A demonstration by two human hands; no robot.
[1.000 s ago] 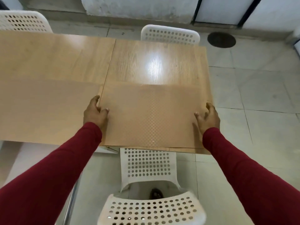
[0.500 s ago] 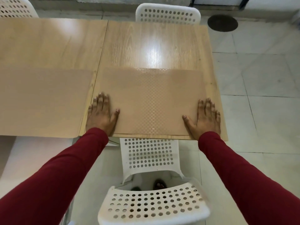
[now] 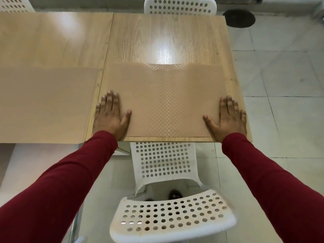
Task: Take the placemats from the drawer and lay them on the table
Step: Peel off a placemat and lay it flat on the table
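Left hand [image 3: 110, 118] and right hand [image 3: 229, 118] lie flat, fingers spread, pressing the near corners of the right placemat [image 3: 164, 100] onto the table [image 3: 157, 35]; another placemat [image 3: 45, 102] lies left

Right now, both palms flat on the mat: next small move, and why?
Probably slide both hands forward to smooth it: the placemat lies squared to the table edge, left hand and right hand flat on its near corners, but its far edge looks wavy.

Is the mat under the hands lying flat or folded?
Spread flat: the placemat lies open on the table, both palms pressing its near corners.
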